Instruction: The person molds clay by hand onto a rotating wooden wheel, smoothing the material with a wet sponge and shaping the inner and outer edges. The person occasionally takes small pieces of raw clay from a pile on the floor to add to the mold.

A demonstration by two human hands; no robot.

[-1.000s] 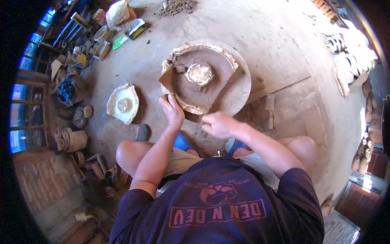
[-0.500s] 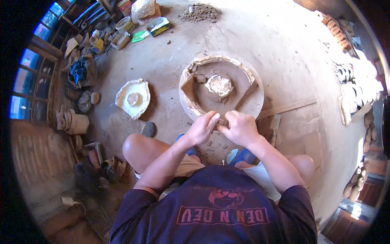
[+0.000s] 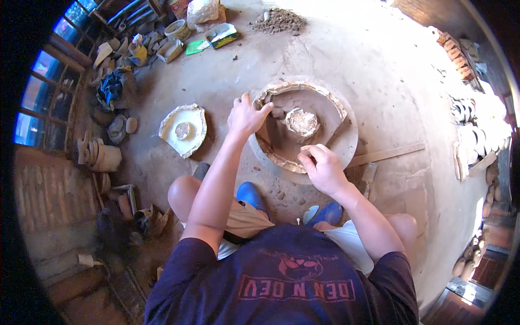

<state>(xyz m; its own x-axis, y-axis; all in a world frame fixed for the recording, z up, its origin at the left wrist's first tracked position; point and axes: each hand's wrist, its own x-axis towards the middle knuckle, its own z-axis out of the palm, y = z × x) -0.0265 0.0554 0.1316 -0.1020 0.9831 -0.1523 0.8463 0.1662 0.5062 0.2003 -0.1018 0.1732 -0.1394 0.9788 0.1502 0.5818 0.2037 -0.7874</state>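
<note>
My left hand point(image 3: 248, 114) is at the upper left rim of a large plaster mould point(image 3: 336, 100), its thumb spread apart and touching or just above the rim. My right hand point(image 3: 322, 164) is closed over the mould's lower right part; whatever is between its fingers is hidden. The mould sits on a round board point(image 3: 351, 140). Brown clay point(image 3: 320, 105) lines its inside, with a few loose clay pieces at the upper left around a crusty central plaster hub point(image 3: 301, 121). A smaller white plaster mould point(image 3: 182, 145) lies on the floor to the left.
Containers point(image 3: 177, 30), rags and rubble line the upper left. A soil pile point(image 3: 281, 23) is at the back. A plank point(image 3: 387, 154) and a tool point(image 3: 369, 172) lie right of the board. Stacked white pieces point(image 3: 468, 140) stand along the right. My blue clogs point(image 3: 249, 195) are below the board.
My hands were together at the mould's front edge half a second ago; now they are apart, the left one moved up to the upper left rim. The view has shifted too.
</note>
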